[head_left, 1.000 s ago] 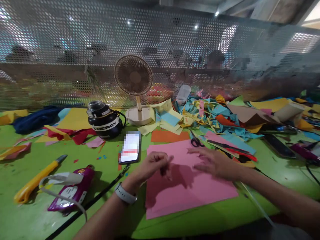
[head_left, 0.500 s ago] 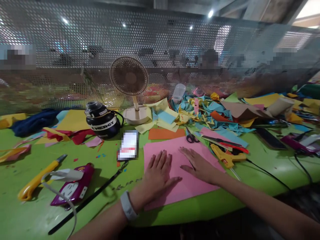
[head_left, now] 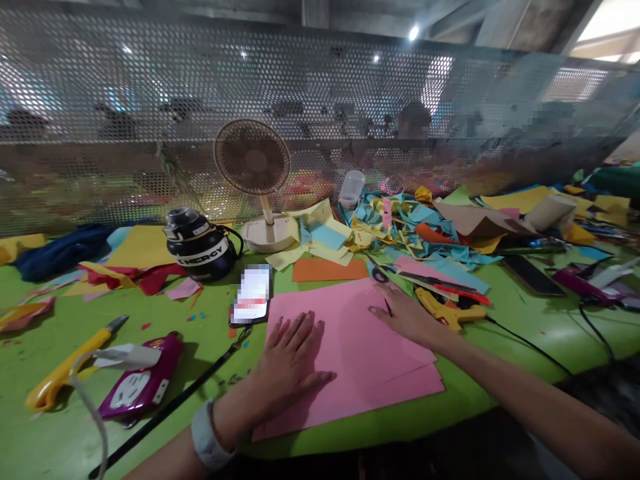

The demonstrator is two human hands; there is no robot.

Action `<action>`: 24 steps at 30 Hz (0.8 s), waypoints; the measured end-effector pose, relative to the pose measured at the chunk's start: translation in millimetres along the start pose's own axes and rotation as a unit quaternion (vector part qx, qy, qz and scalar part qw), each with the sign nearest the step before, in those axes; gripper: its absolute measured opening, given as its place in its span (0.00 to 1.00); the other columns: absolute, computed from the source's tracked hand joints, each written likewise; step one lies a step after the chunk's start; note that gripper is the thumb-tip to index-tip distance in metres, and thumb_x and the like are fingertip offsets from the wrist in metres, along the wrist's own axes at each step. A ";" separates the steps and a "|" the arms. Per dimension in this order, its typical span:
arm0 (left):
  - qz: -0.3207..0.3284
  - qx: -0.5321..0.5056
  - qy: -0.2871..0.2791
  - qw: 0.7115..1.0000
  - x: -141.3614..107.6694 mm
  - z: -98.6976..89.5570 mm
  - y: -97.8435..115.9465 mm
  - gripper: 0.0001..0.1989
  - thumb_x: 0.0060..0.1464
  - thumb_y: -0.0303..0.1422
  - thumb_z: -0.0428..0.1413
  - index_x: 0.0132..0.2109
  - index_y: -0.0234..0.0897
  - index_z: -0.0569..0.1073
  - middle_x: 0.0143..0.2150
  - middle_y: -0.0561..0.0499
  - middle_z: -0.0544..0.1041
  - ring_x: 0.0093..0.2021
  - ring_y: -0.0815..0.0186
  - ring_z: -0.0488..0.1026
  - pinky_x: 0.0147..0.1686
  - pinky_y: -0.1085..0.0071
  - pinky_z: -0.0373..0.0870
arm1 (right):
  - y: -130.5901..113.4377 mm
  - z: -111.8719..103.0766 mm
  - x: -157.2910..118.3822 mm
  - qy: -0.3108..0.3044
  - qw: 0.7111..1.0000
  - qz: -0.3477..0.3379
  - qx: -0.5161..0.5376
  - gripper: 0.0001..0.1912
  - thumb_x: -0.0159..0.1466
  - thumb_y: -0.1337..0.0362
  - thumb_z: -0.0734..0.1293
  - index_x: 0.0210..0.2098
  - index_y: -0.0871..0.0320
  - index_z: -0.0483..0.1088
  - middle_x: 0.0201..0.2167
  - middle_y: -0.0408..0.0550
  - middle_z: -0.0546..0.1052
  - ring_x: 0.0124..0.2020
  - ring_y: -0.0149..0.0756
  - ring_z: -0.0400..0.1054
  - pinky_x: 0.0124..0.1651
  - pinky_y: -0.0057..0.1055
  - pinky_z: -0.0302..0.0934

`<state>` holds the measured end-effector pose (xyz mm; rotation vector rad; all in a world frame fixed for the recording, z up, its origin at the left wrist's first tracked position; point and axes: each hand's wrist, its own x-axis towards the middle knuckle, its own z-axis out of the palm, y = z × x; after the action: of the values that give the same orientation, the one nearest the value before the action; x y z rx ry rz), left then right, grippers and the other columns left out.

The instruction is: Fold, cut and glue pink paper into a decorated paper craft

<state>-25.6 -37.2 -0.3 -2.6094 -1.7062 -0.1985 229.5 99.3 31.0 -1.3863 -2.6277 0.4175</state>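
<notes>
Pink sheets of paper [head_left: 350, 353], at least two overlapping, lie on the green table near its front edge. My left hand [head_left: 293, 363] rests flat on their left part, fingers spread and thumb out to the right. At the upper right corner of the pink paper is my right hand [head_left: 405, 313], its fingertips at the dark handles of the scissors [head_left: 380, 274]. Whether those fingers grip the handles cannot be made out. A yellow glue gun [head_left: 447, 311] lies just right of my right hand.
Beyond the paper are an orange strip [head_left: 329, 269], a lit phone [head_left: 253, 293], a fan [head_left: 253, 157] and a black flask [head_left: 200, 247]. Paper scraps [head_left: 410, 220] heap at the back. A yellow cutter [head_left: 70, 367] and purple power strip [head_left: 143, 380] lie left.
My left hand has slid left along with the pink paper, whose sheets now show offset edges. My right hand has moved up to the scissors' handles.
</notes>
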 end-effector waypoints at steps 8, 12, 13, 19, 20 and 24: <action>0.036 -0.048 -0.029 0.998 -0.9 -11.3 32.1 0.45 0.54 0.61 0.40 0.69 0.43 0.36 0.70 0.42 0.43 0.68 0.45 0.41 0.62 0.44 0.40 | -4.3 -29.9 67.1 0.023 0.997 -0.008 -0.077 0.15 0.61 0.69 0.62 0.48 0.60 0.67 0.42 0.61 0.77 0.47 0.50 0.69 0.46 0.39 0.59; 0.045 -0.062 -0.029 0.997 -3.7 -1.3 38.8 0.51 0.48 0.65 0.40 0.69 0.39 0.37 0.70 0.37 0.42 0.68 0.43 0.40 0.62 0.43 0.35 | 8.1 -32.5 97.8 0.031 0.998 -0.005 -0.058 0.14 0.57 0.75 0.64 0.42 0.59 0.70 0.37 0.60 0.78 0.46 0.51 0.70 0.46 0.38 0.59; 0.043 -0.064 -0.029 0.997 -4.3 0.0 39.0 0.51 0.48 0.66 0.39 0.69 0.39 0.37 0.70 0.38 0.42 0.68 0.43 0.40 0.62 0.43 0.34 | 9.1 -33.6 98.7 0.035 0.998 -0.006 -0.049 0.15 0.57 0.75 0.64 0.43 0.60 0.70 0.37 0.60 0.78 0.46 0.52 0.70 0.47 0.39 0.59; 0.030 -0.091 -0.061 0.994 -3.4 -5.4 37.7 0.51 0.48 0.65 0.39 0.69 0.37 0.40 0.70 0.39 0.45 0.69 0.46 0.39 0.63 0.43 0.34 | -10.2 -25.1 30.0 -0.009 0.996 -0.089 0.020 0.27 0.63 0.56 0.63 0.61 0.57 0.61 0.60 0.56 0.66 0.59 0.50 0.61 0.60 0.42 0.52; 0.029 -0.094 -0.073 0.993 -2.7 -7.5 37.2 0.50 0.49 0.65 0.39 0.69 0.37 0.42 0.70 0.39 0.46 0.69 0.46 0.40 0.62 0.42 0.35 | -13.9 -21.1 10.2 -0.037 0.991 -0.126 0.036 0.32 0.61 0.51 0.65 0.62 0.52 0.59 0.63 0.50 0.62 0.62 0.47 0.57 0.63 0.40 0.50; 0.028 -0.109 -0.106 0.988 -0.8 -16.2 34.5 0.47 0.52 0.63 0.38 0.68 0.35 0.48 0.69 0.37 0.47 0.68 0.46 0.42 0.62 0.42 0.39 | -17.6 -6.7 -55.4 -0.182 0.953 -0.227 0.078 0.46 0.58 0.43 0.65 0.68 0.54 0.44 0.69 0.51 0.44 0.68 0.48 0.38 0.68 0.46 0.36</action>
<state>4.0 -53.2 17.5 -2.9289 -1.7605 -0.1142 248.7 45.3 43.0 -0.6700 -2.9988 0.8566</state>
